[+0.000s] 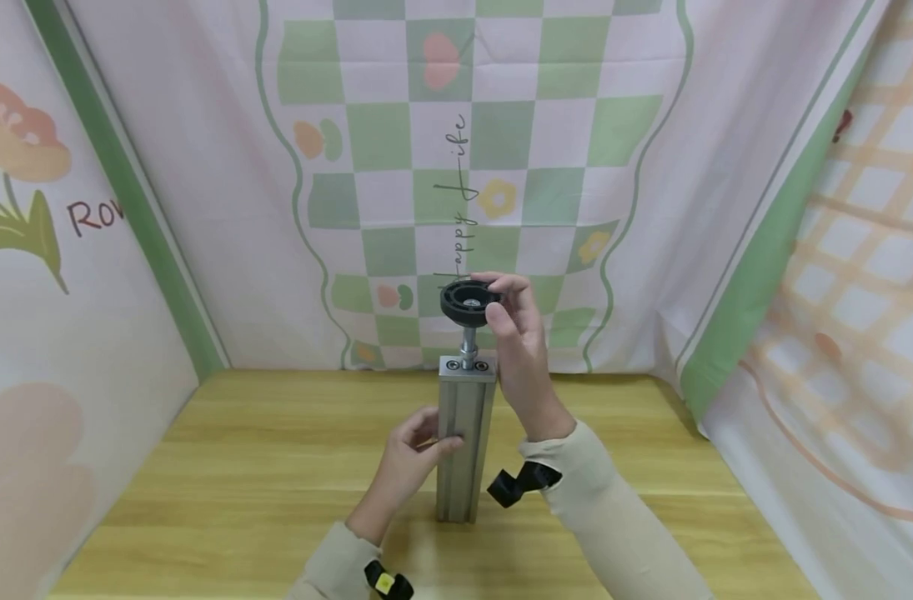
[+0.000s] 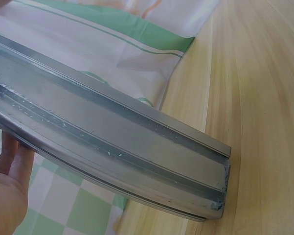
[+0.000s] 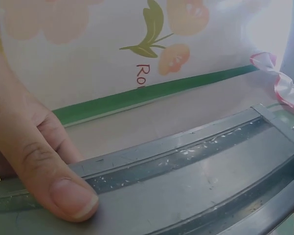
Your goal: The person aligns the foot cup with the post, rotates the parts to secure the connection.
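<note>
A grey metal profile (image 1: 456, 475) with long grooves stands upright on the wooden table. On its top is an end plate (image 1: 467, 377) with screws, from which a metal rod (image 1: 469, 342) rises to a black round leveling foot (image 1: 452, 308). My left hand (image 1: 403, 462) grips the profile about halfway up, thumb on the near face. In the right wrist view that thumb (image 3: 71, 196) presses flat beside a groove. My right hand (image 1: 527, 367) holds the black foot by its right rim, between thumb and fingers. Small light flecks dot the grooves.
The wooden table (image 1: 276, 483) reaches back to a green-and-white checked cloth (image 1: 501, 133). Printed cloth walls, one on the left (image 1: 36, 333) and one on the right (image 1: 861, 375), flank it. Each wrist carries a black strapped device, one by the right sleeve (image 1: 614, 517).
</note>
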